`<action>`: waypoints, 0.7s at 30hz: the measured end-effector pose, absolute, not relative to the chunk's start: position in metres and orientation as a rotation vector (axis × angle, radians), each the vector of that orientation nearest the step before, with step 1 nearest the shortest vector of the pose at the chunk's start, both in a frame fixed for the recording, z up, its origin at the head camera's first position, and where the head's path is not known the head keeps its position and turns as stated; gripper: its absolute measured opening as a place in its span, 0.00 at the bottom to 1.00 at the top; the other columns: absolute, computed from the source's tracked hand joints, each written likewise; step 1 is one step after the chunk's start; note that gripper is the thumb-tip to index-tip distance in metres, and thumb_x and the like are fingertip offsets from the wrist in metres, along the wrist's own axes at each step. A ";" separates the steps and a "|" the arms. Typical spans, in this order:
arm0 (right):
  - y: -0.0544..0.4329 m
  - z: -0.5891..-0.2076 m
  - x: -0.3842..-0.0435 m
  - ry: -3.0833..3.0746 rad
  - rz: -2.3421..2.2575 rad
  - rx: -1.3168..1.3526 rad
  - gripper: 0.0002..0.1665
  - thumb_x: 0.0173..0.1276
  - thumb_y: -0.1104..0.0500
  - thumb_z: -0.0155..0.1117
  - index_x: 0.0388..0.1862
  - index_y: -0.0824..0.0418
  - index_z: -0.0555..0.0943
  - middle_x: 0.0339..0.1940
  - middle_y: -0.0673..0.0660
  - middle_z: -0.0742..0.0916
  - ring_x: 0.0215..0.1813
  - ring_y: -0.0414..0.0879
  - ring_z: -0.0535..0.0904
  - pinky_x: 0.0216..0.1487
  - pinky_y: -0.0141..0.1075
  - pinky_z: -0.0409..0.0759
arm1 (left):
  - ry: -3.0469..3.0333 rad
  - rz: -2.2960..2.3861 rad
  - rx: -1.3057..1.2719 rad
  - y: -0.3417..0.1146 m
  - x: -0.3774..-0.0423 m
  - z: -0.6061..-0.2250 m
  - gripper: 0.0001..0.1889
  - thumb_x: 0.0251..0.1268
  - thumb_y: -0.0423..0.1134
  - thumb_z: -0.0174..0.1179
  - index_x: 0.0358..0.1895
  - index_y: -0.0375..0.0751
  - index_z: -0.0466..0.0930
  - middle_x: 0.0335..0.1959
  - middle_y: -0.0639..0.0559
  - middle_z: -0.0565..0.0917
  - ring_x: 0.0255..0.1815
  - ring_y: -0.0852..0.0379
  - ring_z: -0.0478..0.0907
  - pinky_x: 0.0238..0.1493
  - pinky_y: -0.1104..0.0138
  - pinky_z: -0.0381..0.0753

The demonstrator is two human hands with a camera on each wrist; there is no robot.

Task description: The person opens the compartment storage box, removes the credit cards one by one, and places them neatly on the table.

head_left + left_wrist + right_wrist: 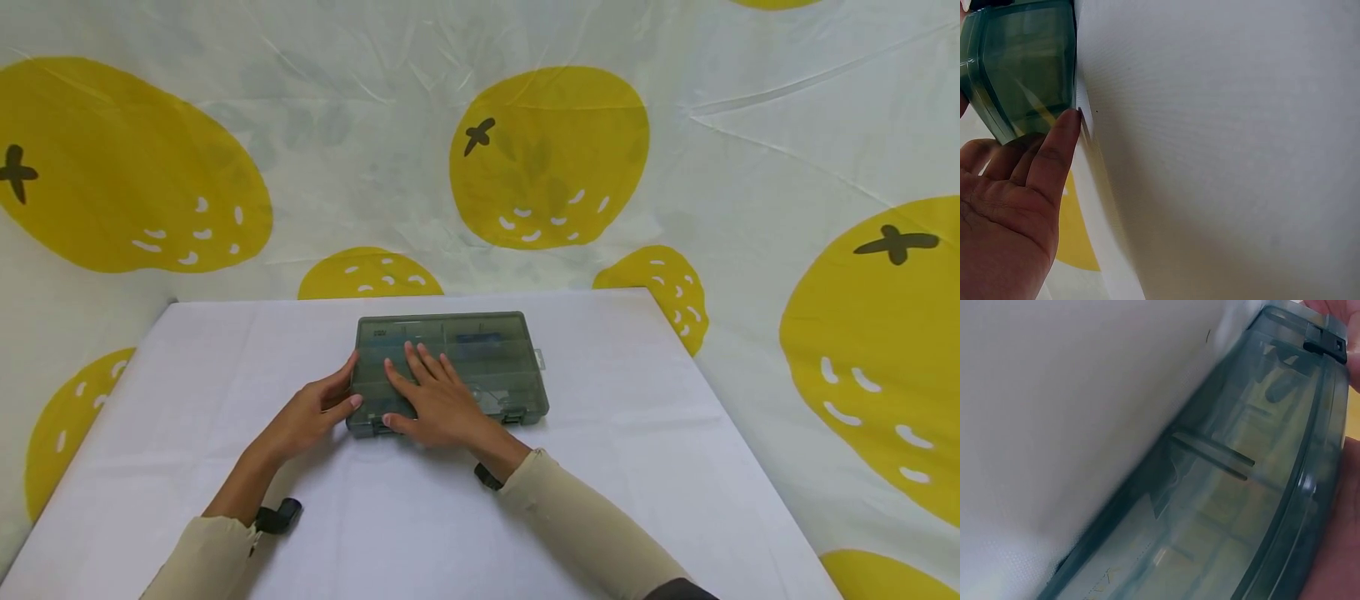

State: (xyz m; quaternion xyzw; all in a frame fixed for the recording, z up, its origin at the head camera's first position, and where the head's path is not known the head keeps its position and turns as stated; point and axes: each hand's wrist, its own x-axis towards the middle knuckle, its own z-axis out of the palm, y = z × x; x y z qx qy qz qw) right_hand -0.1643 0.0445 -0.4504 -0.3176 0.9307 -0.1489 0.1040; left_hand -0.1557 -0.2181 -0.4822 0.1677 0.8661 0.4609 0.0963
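Observation:
A translucent grey-green plastic compartment box (487, 367) lies flat on the white table with its lid down. Small things show dimly through the lid, among them a dark blue piece at the back right. My left hand (303, 421) holds the box's left end, thumb at the lid's edge and fingers along the end wall. In the left wrist view those fingers (1054, 153) lie against that wall, low by the tabletop. My right hand (438, 404) rests on the lid, palm down with fingers spread. The right wrist view shows the box's front wall and a dark latch (1325, 345).
White cloth covers the table (600, 492), whose back edge lies behind the box. A curtain with yellow fruit prints (551, 158) hangs around it. Dark wrist-worn devices (277, 517) sit on both wrists. A small clear tab (540, 359) sticks out from the box's right side.

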 end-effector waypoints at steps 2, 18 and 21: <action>0.045 -0.450 -0.164 2.740 -0.453 -0.927 0.48 0.82 0.31 0.51 0.90 0.43 0.45 0.91 0.53 0.39 0.92 0.52 0.33 0.92 0.55 0.34 | 2.565 1.366 0.501 -0.218 -0.156 -0.482 0.40 0.83 0.39 0.59 0.87 0.40 0.45 0.86 0.35 0.55 0.78 0.31 0.71 0.73 0.40 0.75; 0.041 -0.446 -0.163 2.739 -0.485 -0.850 0.49 0.80 0.31 0.55 0.90 0.39 0.47 0.91 0.52 0.40 0.92 0.49 0.33 0.92 0.53 0.34 | 2.560 1.365 0.514 -0.218 -0.155 -0.481 0.40 0.84 0.40 0.58 0.88 0.40 0.44 0.87 0.35 0.54 0.78 0.30 0.69 0.73 0.40 0.75; 0.042 -0.446 -0.165 2.729 -0.520 -0.848 0.48 0.79 0.31 0.57 0.89 0.39 0.49 0.92 0.53 0.42 0.92 0.50 0.34 0.92 0.54 0.35 | 2.558 1.368 0.518 -0.217 -0.154 -0.481 0.40 0.84 0.40 0.58 0.88 0.40 0.44 0.87 0.35 0.54 0.78 0.30 0.69 0.73 0.40 0.75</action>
